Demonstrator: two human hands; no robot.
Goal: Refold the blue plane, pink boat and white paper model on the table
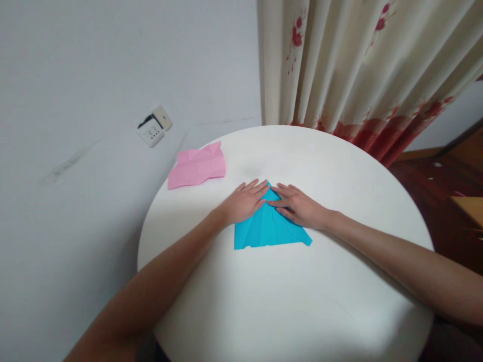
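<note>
Two hands are pressing flat on a blue paper [269, 229] that is lying near the middle of a round white tabletop [302, 301]. The paper is folded into a shape with a point at its far end and a wide straight edge toward the person, and creases are running down its middle. The left hand [245, 201] is lying palm down over the left slope of the point, fingers stretched out and close together, their tips reaching the peak. The right hand [300, 206] is lying palm down over the right slope in the same manner, fingers extended and angled toward the left hand. The fingertips of both hands are meeting, or nearly meeting, just at the tip of the fold; neither hand is pinching or lifting anything. Both bare forearms are stretching in from the near edge of the tabletop.

Off to the far left, near the rim, a crumpled pink paper [198, 165] is lying flat, well apart from the blue one. Beyond it, a white wall socket [154, 126] is sitting on the pale wall [94, 100]. A cream curtain [358, 65] with red flowers is hanging behind the tabletop, and dark wooden floor [433, 186] is showing at the right.
</note>
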